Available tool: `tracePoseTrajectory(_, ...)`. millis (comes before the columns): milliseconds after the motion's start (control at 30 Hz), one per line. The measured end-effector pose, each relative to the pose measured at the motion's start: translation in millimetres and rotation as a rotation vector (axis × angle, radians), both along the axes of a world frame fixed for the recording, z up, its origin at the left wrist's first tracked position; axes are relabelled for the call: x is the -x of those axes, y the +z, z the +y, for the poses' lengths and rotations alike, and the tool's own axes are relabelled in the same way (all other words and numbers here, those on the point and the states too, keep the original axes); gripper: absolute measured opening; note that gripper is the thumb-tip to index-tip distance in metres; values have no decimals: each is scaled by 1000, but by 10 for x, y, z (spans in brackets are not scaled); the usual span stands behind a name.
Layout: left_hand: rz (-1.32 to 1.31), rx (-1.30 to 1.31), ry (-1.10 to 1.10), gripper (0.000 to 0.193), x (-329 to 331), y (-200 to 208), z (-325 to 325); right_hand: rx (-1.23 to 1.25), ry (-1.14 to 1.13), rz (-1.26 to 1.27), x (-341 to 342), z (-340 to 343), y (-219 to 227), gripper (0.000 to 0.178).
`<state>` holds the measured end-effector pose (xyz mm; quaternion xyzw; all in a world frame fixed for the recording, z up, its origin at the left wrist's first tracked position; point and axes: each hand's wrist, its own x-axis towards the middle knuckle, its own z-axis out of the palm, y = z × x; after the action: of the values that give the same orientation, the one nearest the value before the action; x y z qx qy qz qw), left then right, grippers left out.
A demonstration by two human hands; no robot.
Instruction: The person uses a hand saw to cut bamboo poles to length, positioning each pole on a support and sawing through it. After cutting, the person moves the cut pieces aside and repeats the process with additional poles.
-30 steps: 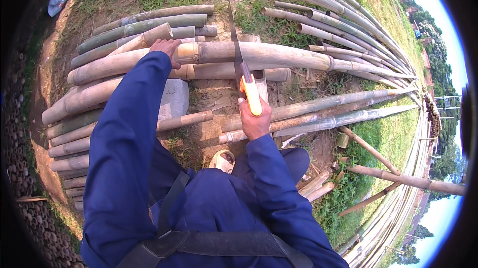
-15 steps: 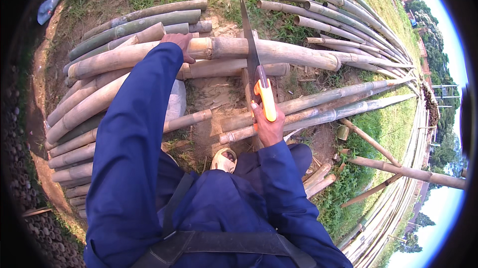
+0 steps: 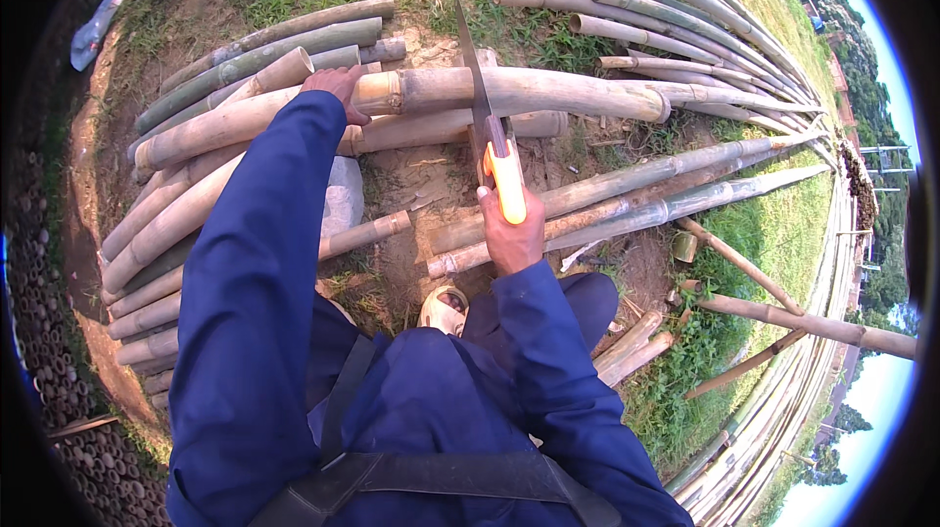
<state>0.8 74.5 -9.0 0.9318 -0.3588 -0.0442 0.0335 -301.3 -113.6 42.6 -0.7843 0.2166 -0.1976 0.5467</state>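
A thick pale bamboo pole (image 3: 568, 93) lies crosswise in front of me, on top of other bamboo. My left hand (image 3: 338, 92) is closed over it from above, left of a ringed joint. Farther right, a handsaw's steel blade (image 3: 471, 52) crosses the pole, its tip pointing away from me. My right hand (image 3: 516, 236) grips the saw's orange-yellow handle (image 3: 506, 184) on the near side of the pole. I cannot tell how deep the blade sits. A shorter bamboo piece (image 3: 421, 130) lies just beneath the pole on the near side.
Cut bamboo lengths (image 3: 157, 272) are stacked at left, beside a pale stone (image 3: 343, 199). Long poles (image 3: 666, 23) fan out at the far right, others (image 3: 627, 209) lie right of my saw hand. A bamboo frame (image 3: 813, 326) stands at right. My sandalled foot (image 3: 445, 310) is below.
The view has shifted slightly. Both hands and the saw appear a little farther left in the picture. The left hand keeps its hold, and the blade still crosses the pole at about the same spot.
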Motion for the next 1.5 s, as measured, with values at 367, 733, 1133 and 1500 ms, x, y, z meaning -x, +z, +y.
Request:
tracePoseTrajectory(367, 323, 714, 1125, 60, 1064, -1297, -321, -174, -24, -55, -99, -154, 194, 18)
tracePoseTrajectory(733, 478, 876, 971, 51, 1023, -1555, -355, -239, -46, -95, -40, -287, 260, 20)
tracePoseTrajectory(1133, 597, 558, 918, 55, 2590, -894, -13, -218, 49, -91, -79, -338, 444, 15)
tracePoseTrajectory(1500, -313, 547, 254, 58, 958, 35, 372, -398, 60, -109, 111, -398, -23, 16)
